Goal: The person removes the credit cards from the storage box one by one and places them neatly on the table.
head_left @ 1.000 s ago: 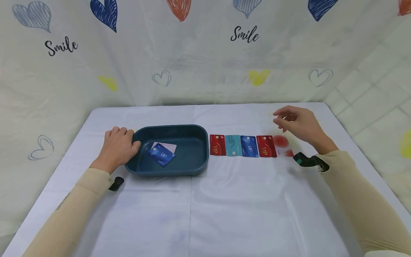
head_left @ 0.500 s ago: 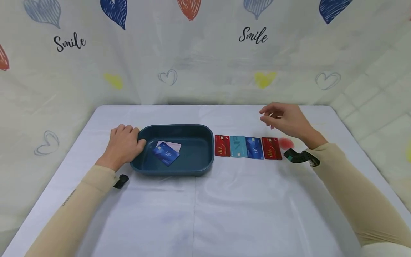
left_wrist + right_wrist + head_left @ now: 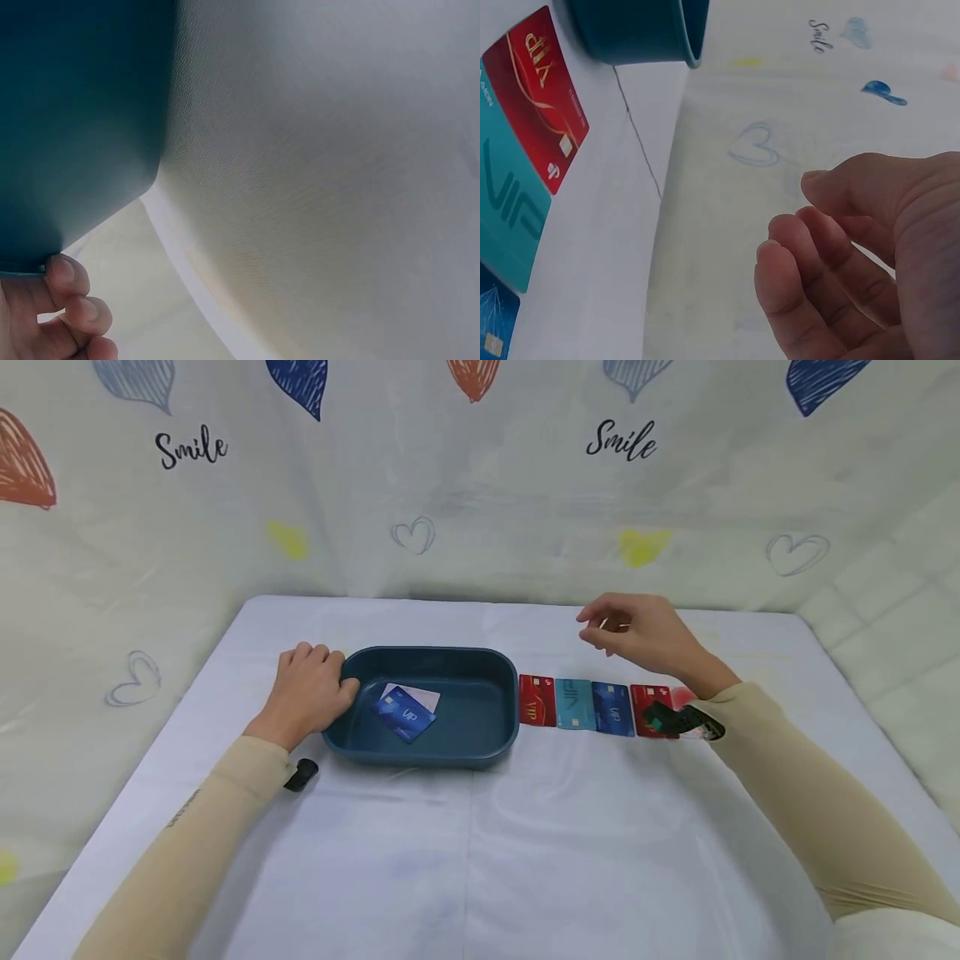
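My left hand [image 3: 307, 689] grips the left end of a dark teal plastic tray [image 3: 476, 714], thumb over the rim and fingers outside in the left wrist view. Inside lie a blue VIP card [image 3: 406, 713] and, partly under it, a pale card [image 3: 426, 695]. A row of cards runs right from the tray: red [image 3: 537, 700], light teal [image 3: 575, 703], blue [image 3: 613, 708], another red [image 3: 647, 697] and a pale one with red [image 3: 682, 695], partly hidden by my right wrist. Above and behind the row hovers my right hand [image 3: 641, 631], fingers loosely bent, nothing between them.
A white cloth covers the table [image 3: 465, 843]. Close behind its far edge hangs a pale printed curtain [image 3: 510, 510] with hearts and "Smile" lettering. Each wrist wears a black device; the right device [image 3: 686, 720] hangs over the end of the card row.
My right hand has moved left above the cards, from behind the row's right end toward its middle. The left hand keeps its grip on the tray. The head view has shifted slightly.
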Available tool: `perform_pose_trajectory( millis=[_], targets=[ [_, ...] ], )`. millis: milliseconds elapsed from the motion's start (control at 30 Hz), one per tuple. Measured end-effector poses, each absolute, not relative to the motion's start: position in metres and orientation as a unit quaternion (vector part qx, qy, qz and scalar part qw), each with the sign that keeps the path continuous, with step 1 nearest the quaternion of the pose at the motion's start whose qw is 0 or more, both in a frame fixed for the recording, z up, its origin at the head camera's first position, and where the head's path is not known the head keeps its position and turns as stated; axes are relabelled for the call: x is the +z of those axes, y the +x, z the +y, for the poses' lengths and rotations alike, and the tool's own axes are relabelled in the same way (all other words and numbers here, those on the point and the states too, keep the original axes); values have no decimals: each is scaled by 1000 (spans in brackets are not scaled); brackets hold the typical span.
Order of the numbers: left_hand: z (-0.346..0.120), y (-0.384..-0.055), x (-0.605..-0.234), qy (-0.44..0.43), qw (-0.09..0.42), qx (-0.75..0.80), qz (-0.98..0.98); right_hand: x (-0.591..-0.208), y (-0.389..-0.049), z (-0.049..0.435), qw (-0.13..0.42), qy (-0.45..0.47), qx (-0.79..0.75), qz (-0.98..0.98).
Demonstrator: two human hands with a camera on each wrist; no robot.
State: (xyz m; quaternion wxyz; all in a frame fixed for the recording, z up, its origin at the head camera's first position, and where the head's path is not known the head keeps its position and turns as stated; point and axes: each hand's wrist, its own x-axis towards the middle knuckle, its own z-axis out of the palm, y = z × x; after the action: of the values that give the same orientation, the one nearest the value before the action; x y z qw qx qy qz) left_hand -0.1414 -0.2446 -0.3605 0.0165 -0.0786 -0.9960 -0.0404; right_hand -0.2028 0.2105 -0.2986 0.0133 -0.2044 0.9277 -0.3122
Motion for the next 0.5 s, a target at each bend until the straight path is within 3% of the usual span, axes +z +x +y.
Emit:
perform_pose_trajectory(
  millis=[500],
  targets=[
    [-243,-145,-361,-69,21,-27,-997,-295,-216,160,12,-265,-337,903]
  ],
)
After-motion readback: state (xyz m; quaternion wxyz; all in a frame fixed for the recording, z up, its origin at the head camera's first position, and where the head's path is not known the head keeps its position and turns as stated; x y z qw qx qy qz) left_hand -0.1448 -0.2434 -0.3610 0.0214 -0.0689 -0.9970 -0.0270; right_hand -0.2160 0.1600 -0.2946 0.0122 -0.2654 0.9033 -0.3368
